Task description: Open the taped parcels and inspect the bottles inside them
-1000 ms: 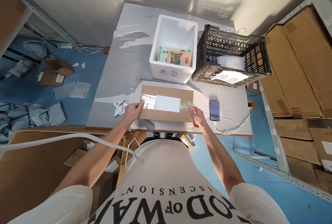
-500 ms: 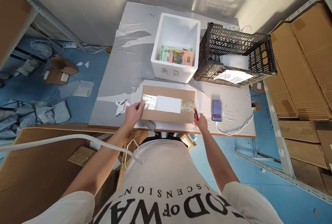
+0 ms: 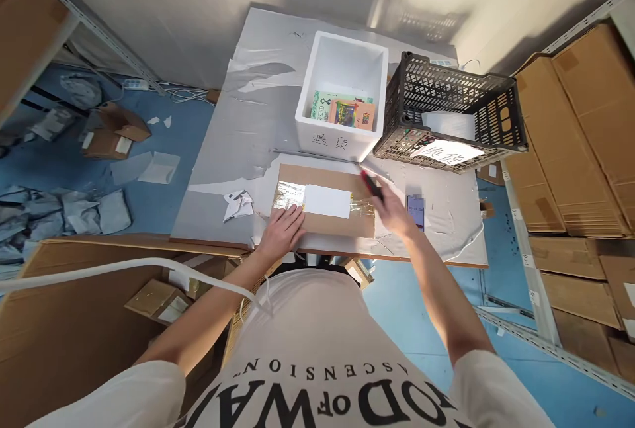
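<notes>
A taped cardboard box [image 3: 325,224] with a white label lies flat near the table's front edge. Across its left front part rests my left hand [image 3: 284,229], open, fingers spread on the cardboard by the clear tape. My right hand [image 3: 394,213] is closed around a red and black utility knife [image 3: 372,184]. The knife points up and left over the box's right end; whether its blade touches the box I cannot tell. Crumpled white paper [image 3: 238,205] lies left of the box, and a phone [image 3: 415,211] on a cable lies right of my right hand.
Behind the box stand a white foam box [image 3: 340,143] holding colourful packets and a black plastic crate [image 3: 451,127] with a paper sign. A white cable [image 3: 149,261] crosses above my left forearm. Stacked cartons [image 3: 575,150] fill the right-hand shelf.
My left hand has moved from the box's left edge onto its top. My right hand has raised the knife from beside the right end to over that end.
</notes>
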Available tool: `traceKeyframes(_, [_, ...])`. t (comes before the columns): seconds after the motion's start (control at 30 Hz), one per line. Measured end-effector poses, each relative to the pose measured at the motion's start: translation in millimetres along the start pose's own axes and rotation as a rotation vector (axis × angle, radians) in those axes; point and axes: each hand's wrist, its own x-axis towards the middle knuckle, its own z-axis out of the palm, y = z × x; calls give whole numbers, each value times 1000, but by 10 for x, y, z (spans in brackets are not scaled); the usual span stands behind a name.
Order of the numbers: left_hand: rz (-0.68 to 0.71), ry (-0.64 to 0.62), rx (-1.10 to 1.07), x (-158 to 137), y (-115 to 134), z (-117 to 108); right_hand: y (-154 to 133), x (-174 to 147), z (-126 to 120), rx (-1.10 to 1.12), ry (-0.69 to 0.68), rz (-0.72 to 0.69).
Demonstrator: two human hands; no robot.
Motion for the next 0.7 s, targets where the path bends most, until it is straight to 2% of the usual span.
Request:
traceKeyframes(0.07, [1,2,28,-3,6,44,-402,263,34,-62,-235,-185])
traceKeyframes(0.17, [-17,-2,68,7,6,50,-839,609,206,-246,-489,-268])
traceKeyframes(0.23, [-35,-1,91,16,15,33,-988,762,300,-360,-573,-291])
traceKeyframes(0.4, [-56,-7,81,35,29,20,-1099,936,353,-532,-650,-301])
traceKeyframes(0.7, [-71,-6,51,38,-30,96,-1141,1031,278,-692,-697,-367])
